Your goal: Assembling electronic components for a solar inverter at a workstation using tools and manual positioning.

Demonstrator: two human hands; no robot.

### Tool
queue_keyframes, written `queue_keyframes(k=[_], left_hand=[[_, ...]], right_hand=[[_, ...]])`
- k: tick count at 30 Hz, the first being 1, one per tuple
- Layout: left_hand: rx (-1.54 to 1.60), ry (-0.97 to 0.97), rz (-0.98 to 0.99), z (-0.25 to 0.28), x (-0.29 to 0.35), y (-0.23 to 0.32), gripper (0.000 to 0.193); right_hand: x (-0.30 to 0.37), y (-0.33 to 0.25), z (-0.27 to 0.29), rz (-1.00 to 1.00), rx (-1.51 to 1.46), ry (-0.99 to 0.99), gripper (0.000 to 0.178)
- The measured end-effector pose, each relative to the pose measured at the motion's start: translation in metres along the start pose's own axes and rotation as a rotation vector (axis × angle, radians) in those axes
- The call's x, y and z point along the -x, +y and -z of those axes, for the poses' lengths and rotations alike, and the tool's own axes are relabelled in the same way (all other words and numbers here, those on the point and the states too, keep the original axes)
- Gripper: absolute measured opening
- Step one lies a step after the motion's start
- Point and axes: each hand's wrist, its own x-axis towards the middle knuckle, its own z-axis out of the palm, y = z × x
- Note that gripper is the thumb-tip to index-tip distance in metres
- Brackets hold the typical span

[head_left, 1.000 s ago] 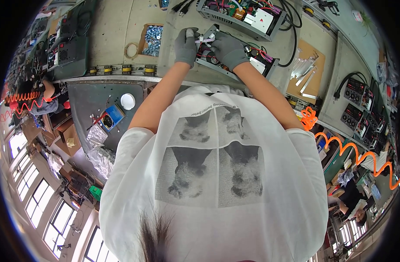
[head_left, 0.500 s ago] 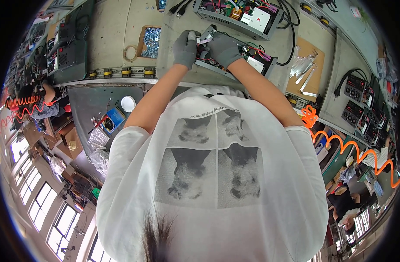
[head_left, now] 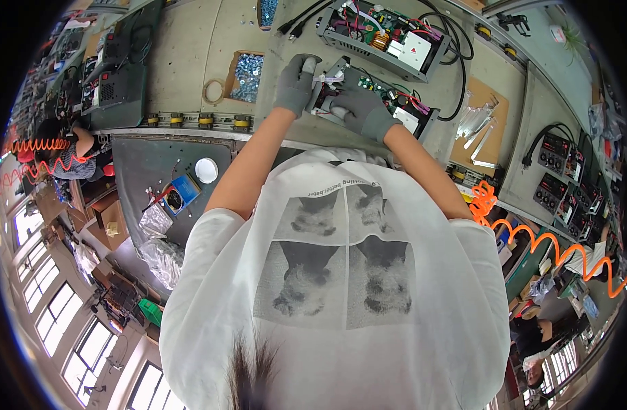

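Note:
An open grey metal chassis (head_left: pixel 425 123) with circuit boards, coloured wires and a white block lies on the bench before me. At its left end my left hand (head_left: pixel 296 85), in a grey glove, is closed with the thumb against curled fingers. A small white piece (head_left: pixel 329 78) shows beside those fingertips; whether they grip it is unclear. Over the left part of the chassis reaches my right hand (head_left: pixel 365 113), also gloved. Its thumb and fingers look apart, and some fingertips are hidden inside the chassis.
A second open chassis (head_left: pixel 380 51) stands just behind, with black cables (head_left: pixel 464 82) on its right. Left is a cardboard box (head_left: pixel 235 76) of small metal parts beside a tape ring (head_left: pixel 213 91). Clear strips lie on cardboard (head_left: pixel 474 147) at right. An orange coiled hose (head_left: pixel 532 239) hangs nearby.
My right hand has drawn back toward me and turned, its thumb parting from the fingers near the white piece. My left hand stays closed by the chassis end. The whole view has shifted slightly.

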Motion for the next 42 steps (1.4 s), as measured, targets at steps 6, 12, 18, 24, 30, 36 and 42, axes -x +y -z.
queue_keyframes(k=[6, 12, 18, 24, 30, 36, 42], left_hand=[[0.304, -0.121, 0.244, 0.008, 0.004, 0.033, 0.026], [0.364, -0.396, 0.048, 0.007, 0.018, 0.041, 0.026], [-0.122, -0.309, -0.059, -0.002, 0.015, 0.051, 0.021], [-0.011, -0.237, 0.04, -0.001, 0.006, 0.046, 0.024], [0.655, -0.186, 0.178, 0.006, 0.005, 0.019, 0.033], [0.937, -0.153, 0.177, -0.001, 0.009, 0.01, 0.029], [0.829, -0.126, 0.205, 0.003, 0.007, 0.01, 0.029]], right_hand=[[0.012, 0.017, 0.009, -0.345, -0.511, 0.098, 0.022], [0.011, 0.018, 0.01, -0.344, -0.606, 0.157, 0.024], [0.005, -0.004, 0.03, -0.352, -0.293, 0.18, 0.023], [-0.005, -0.01, 0.023, -0.53, -0.039, 0.203, 0.024], [-0.033, -0.003, 0.015, -0.814, -0.002, 0.03, 0.039], [-0.05, 0.013, 0.012, -0.856, -0.066, -0.091, 0.043], [-0.05, 0.019, 0.005, -0.908, -0.123, -0.016, 0.04]])
